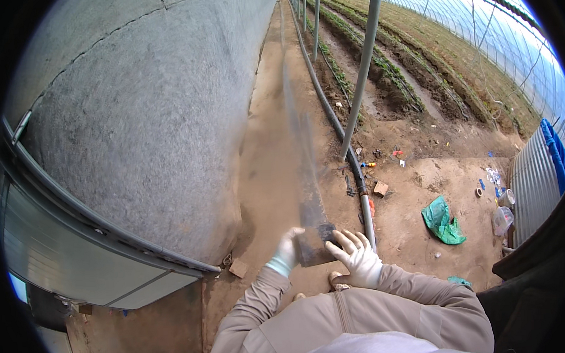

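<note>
A long, dark, flat strip (311, 222) stretches away from me along the dirt path; its far part is smeared by motion, and its exact kind cannot be made out. My left hand (286, 250), in a pale glove, is closed on the left edge of the strip's near end. Beside the right edge, my right hand (360, 261), also gloved, has its fingers stretched out and apart. Its fingertips lie by a darker patch (326, 231) on the strip; whether they press on it is unclear.
A grey covered wall (148, 132) rises on the left. To the right stand metal posts (363, 72) and a dark pipe (337, 120), with planted rows (385, 71) beyond. A green plastic bag (443, 221), a brick piece (381, 188) and a corrugated sheet (535, 178) are on the right.
</note>
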Motion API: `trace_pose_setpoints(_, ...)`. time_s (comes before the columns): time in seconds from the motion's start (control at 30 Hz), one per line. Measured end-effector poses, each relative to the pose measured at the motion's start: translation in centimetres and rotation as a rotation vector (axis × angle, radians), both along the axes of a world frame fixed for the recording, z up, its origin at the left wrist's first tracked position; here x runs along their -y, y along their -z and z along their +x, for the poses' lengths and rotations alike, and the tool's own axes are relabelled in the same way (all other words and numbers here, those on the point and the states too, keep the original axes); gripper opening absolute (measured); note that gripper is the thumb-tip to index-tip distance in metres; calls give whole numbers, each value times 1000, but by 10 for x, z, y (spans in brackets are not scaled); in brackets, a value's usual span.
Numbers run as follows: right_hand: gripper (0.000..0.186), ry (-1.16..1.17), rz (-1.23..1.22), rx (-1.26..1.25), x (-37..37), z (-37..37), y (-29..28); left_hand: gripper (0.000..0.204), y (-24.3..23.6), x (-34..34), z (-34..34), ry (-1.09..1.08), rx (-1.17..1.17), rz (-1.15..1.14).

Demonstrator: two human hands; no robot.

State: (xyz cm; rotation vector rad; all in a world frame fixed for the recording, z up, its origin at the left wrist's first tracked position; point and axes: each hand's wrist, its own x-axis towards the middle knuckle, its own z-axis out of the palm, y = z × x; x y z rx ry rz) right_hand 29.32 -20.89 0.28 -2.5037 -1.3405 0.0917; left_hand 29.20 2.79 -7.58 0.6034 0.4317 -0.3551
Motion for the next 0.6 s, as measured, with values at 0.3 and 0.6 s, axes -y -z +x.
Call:
trace_pose_setpoints(0.3,73,-55,125,102,-58,-43,29,33,30,-12,-63,-92,-171,-8)
trace_pose_setpoints(0.6,62,83,-60,-303,4,-122,32,42,62,59,-155,44,-378,-111)
